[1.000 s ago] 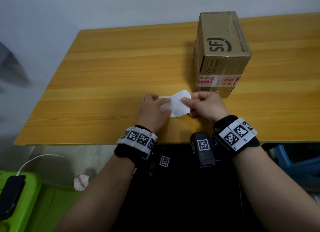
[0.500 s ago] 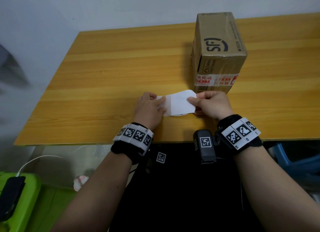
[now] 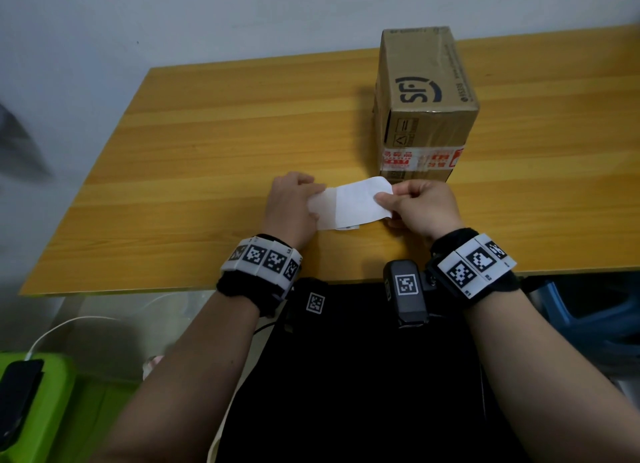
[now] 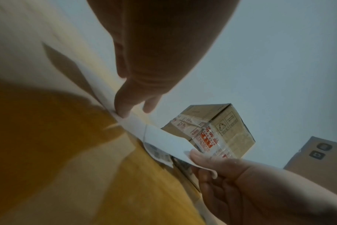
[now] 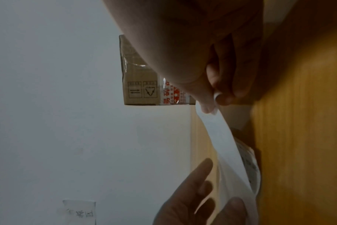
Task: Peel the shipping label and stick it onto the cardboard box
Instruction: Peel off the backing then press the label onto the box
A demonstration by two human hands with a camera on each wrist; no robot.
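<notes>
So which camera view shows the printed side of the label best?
The left wrist view: the label shows its barcode print under the white sheet. The right wrist view shows blurred print edge-on; the head view only a sliver.

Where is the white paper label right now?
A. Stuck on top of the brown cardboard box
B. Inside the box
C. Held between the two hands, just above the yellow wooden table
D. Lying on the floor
C: the left hand and right hand each pinch an end of the white paper label in front of the brown cardboard box.
</notes>
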